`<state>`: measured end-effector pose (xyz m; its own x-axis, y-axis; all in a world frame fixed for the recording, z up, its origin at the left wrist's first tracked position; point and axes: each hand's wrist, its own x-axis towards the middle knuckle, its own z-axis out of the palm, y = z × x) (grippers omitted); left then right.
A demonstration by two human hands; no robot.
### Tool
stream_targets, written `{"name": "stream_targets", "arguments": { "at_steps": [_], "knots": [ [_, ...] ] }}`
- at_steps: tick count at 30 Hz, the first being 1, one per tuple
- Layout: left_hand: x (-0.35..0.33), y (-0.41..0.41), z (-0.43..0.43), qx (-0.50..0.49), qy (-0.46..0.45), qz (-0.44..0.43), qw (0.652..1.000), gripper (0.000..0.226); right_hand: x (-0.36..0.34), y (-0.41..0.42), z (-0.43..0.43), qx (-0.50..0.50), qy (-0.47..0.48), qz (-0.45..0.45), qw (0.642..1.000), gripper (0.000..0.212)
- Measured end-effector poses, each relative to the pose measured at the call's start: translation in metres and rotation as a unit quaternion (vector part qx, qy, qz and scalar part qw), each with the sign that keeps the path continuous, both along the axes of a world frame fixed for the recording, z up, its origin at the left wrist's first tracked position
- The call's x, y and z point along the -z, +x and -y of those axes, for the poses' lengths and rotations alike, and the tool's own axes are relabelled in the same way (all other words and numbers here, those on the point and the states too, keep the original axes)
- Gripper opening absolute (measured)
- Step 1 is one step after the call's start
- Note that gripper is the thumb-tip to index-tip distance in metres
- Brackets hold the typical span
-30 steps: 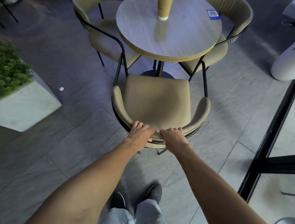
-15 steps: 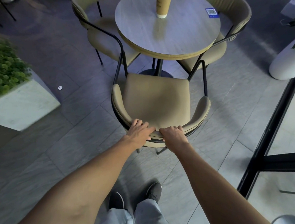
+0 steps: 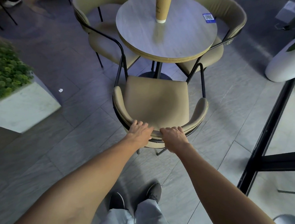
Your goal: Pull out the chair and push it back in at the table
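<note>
The tan padded chair [image 3: 156,102] with a black metal frame stands on the floor tiles just in front of me, its curved backrest toward me. Its seat front lies near the near edge of the round grey table [image 3: 176,41], and the whole seat shows outside the tabletop. My left hand [image 3: 139,131] grips the top of the backrest left of centre, fingers curled over the rim. My right hand [image 3: 174,137] grips the same rim just to the right, about a hand's width away. Both arms are stretched forward.
A tall paper cup [image 3: 162,6] stands on the table. Two more tan chairs [image 3: 102,9] [image 3: 228,15] are tucked in at the far left and right. A planter box [image 3: 18,106] sits left, a white pot [image 3: 288,63] right, a black frame [image 3: 265,140] close on the right.
Both hands keep their grip on the backrest. The view has shifted slightly, so the cup's top shows now. The gap between chair and table looks about the same.
</note>
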<state>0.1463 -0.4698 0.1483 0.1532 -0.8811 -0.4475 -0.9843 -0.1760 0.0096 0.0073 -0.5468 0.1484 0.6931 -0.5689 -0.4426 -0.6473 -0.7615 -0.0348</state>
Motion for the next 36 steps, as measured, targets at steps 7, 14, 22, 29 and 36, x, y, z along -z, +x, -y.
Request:
{"name": "stream_targets", "arguments": {
  "at_steps": [7,14,22,29,36],
  "knots": [
    [-0.073,-0.012,0.021,-0.035,-0.042,-0.083,0.995,0.033,-0.069,-0.004,0.016,0.012,0.022,0.024,0.999,0.039],
    [-0.137,-0.051,0.085,-0.059,-0.105,-0.093,0.988,0.025,-0.123,-0.025,0.077,0.017,0.004,0.066,0.998,0.042],
    [-0.17,-0.136,0.199,-0.118,-0.123,-0.075,0.983,0.03,-0.16,-0.106,0.202,-0.048,-0.017,0.063,0.997,0.045],
    [-0.19,-0.199,0.283,-0.161,-0.142,-0.061,0.975,0.033,-0.178,-0.165,0.302,-0.05,-0.012,0.053,0.997,0.053],
    [-0.191,-0.208,0.377,-0.156,-0.137,-0.024,0.978,0.035,-0.182,-0.181,0.404,-0.058,-0.033,0.066,0.996,0.054]
  ]
}}
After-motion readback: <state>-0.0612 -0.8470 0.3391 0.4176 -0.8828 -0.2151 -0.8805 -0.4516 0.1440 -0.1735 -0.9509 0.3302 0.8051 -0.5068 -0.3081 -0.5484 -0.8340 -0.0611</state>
